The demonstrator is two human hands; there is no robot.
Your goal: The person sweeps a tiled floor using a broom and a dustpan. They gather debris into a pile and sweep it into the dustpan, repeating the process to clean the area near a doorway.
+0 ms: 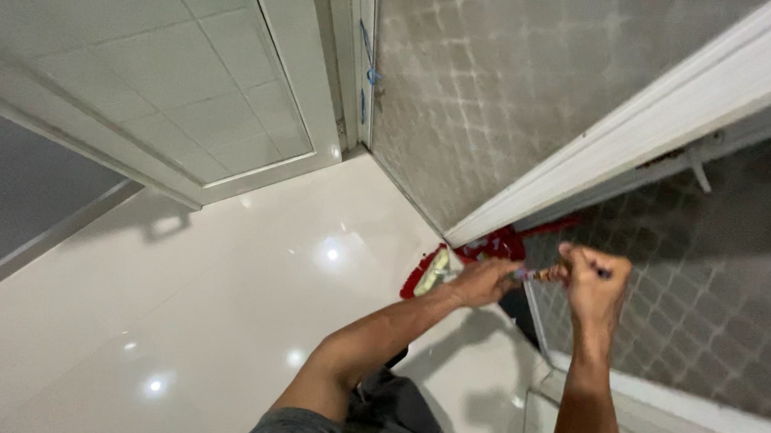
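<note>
Glossy white floor [218,322], grey patterned wall tile [482,98], white door frame [640,143]: both hands are fisted on one thin mop handle [542,273], left hand [481,281] lower toward the head, right hand [594,284] wrapped just above it. Red mop head [427,272] with pale fringe sits on the floor just below the left grip, at the wall corner by the frame; looks mid-stroke, floor shiny and reflective, how much is mopped can't be told.
</note>
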